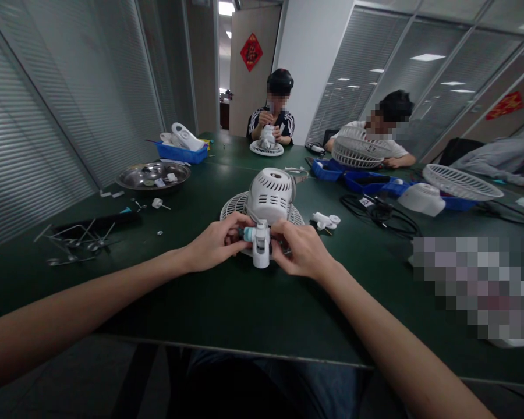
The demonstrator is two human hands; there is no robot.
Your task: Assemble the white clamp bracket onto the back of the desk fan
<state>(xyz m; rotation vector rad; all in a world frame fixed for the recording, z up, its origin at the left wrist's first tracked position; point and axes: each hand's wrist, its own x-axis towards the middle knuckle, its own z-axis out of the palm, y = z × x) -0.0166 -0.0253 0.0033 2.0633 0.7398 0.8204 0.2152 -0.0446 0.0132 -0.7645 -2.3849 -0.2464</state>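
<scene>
A white fan motor housing (269, 195) lies on a white fan grille (233, 205) in the middle of the dark green table (244, 302). At its near end sticks out a small white neck piece (261, 244) with a teal part on its left. My left hand (216, 241) is closed on the left side of that piece, fingers pinching at the teal part. My right hand (301, 249) is closed on its right side. Both hands rest on the table against the fan.
A metal bowl (152, 174) with small parts and a blue tray (181, 152) stand at the left. Loose metal rods (76, 241) lie near the left edge. White parts (325, 220), black cable (379, 214), blue trays (367, 181) and grilles lie right. Three people work across the table.
</scene>
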